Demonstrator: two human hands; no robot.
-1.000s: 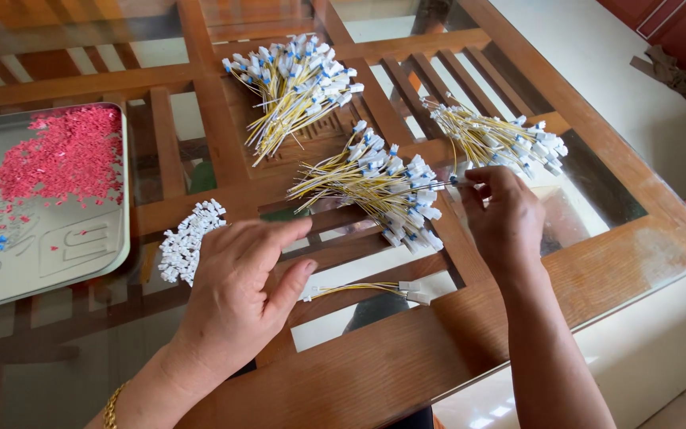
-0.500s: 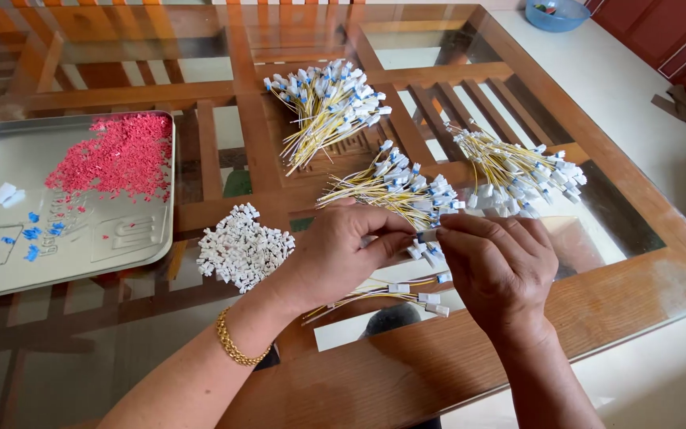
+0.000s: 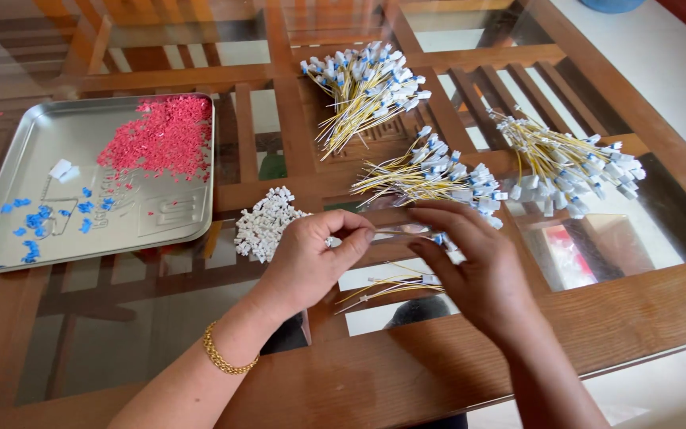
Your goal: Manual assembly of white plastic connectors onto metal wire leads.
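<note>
Both hands meet over the glass bench, working one thin wire.
Left hand [image 3: 311, 254] pinches a white plug, right hand [image 3: 470, 266] fingers pinch the yellow wire [image 3: 403, 230] level, near the front edge; white plugs [image 3: 266, 224] sit within reach, finished bundles [image 3: 426, 175] behind, tray [image 3: 9, 238] left.

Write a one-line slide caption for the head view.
Left hand and right hand pinch a thin wire over a glass-topped table, beside white connectors and wire bundles.
</note>
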